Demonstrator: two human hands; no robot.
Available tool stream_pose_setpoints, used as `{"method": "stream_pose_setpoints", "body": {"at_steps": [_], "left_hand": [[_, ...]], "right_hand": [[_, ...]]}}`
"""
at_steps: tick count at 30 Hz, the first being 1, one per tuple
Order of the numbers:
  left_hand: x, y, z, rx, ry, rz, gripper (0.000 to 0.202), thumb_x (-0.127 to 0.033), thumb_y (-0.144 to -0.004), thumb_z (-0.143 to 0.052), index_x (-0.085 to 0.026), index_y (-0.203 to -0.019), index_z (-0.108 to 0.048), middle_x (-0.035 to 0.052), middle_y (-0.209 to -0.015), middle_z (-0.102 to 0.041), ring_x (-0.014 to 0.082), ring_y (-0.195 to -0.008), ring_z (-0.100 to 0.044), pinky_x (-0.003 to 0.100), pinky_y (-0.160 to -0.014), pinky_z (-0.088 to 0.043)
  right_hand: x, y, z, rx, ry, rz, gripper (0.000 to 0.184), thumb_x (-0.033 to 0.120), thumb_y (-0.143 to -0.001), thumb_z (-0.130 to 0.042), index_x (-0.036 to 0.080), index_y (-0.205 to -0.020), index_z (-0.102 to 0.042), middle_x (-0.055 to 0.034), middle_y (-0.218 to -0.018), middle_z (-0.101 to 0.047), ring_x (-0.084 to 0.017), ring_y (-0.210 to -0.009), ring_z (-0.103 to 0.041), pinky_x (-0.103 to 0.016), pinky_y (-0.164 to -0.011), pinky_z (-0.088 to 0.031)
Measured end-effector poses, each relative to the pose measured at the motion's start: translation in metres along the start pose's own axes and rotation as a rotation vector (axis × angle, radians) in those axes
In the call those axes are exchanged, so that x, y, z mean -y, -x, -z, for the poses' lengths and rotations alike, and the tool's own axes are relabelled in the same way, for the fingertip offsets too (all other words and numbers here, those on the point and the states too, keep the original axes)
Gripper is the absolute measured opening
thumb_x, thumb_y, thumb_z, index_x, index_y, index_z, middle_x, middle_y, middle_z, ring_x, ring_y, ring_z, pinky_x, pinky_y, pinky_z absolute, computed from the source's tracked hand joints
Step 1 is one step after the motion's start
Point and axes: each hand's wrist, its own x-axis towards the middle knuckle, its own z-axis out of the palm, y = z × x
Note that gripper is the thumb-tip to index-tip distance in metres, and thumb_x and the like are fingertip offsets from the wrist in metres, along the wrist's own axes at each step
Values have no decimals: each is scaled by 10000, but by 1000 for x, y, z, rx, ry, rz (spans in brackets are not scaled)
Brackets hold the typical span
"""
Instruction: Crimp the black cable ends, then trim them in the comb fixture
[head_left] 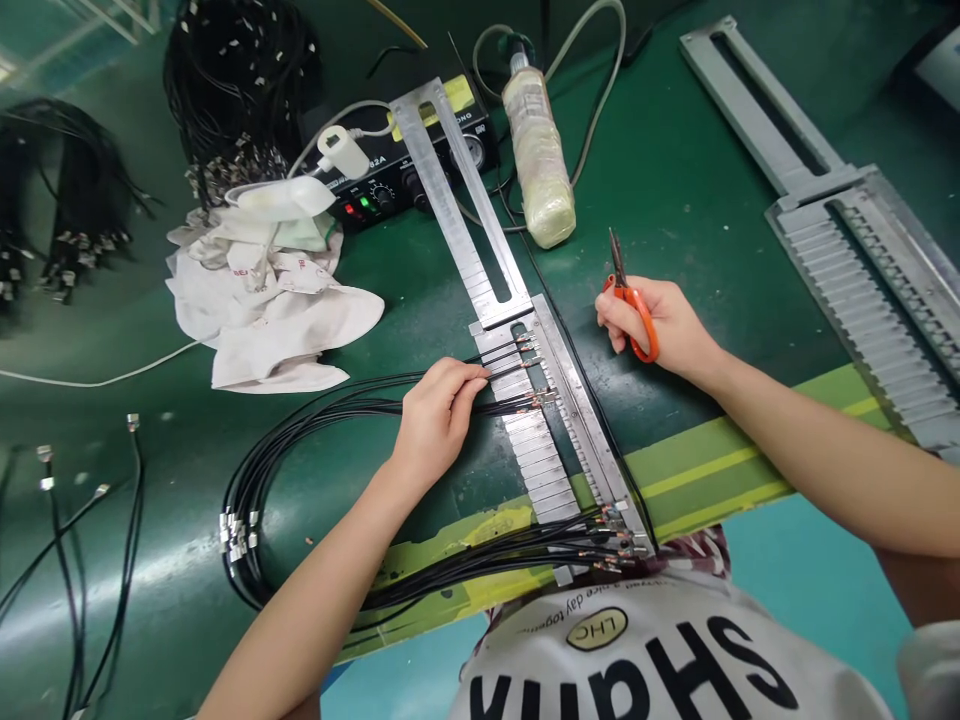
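Observation:
My left hand (pixel 441 415) pinches a black cable (pixel 517 368) over a slotted metal fixture (pixel 544 465). Other black cables (pixel 337 402) loop away to the left from beneath that hand, and their stripped ends with small coloured wires lie across the fixture's slots. A second bundle of black cables (pixel 480 560) rests over the fixture's near end. To the right, my right hand (pixel 660 325) is closed around small scissors with orange handles (pixel 643 325), their dark blades pointing away from me. The scissors are held above the table, apart from the cables.
At the back stand a black control box (pixel 382 195) with lit indicators and a wrapped bottle (pixel 538 160). White gloves (pixel 277 310) lie left of the box, near hanging cable bundles (pixel 232 90). A second metal fixture (pixel 847 250) lies at the right. Loose connector cables (pixel 131 500) lie at the left.

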Motion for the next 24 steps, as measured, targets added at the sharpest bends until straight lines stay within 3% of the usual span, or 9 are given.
{"method": "stream_pose_setpoints", "body": {"at_steps": [13, 24], "left_hand": [[27, -11, 2, 153, -34, -201, 320, -176, -985, -442, -218, -1243, -627, 83, -1007, -627, 164, -899, -598, 303, -780, -509], [28, -11, -4, 99, -127, -210, 325, -161, -970, -470, -230, -1255, -612, 68, -977, -610, 163, -887, -599, 293, -771, -510]], "right_hand": [[1, -3, 0, 16, 10, 7, 425, 586, -863, -633, 195, -709, -571, 23, -575, -533, -101, -489, -512, -240, -458, -395], [-2, -5, 4, 47, 10, 11, 434, 608, -857, -624, 200, -720, -575, 27, -571, -533, -108, -493, -512, -251, -471, -395]]}}
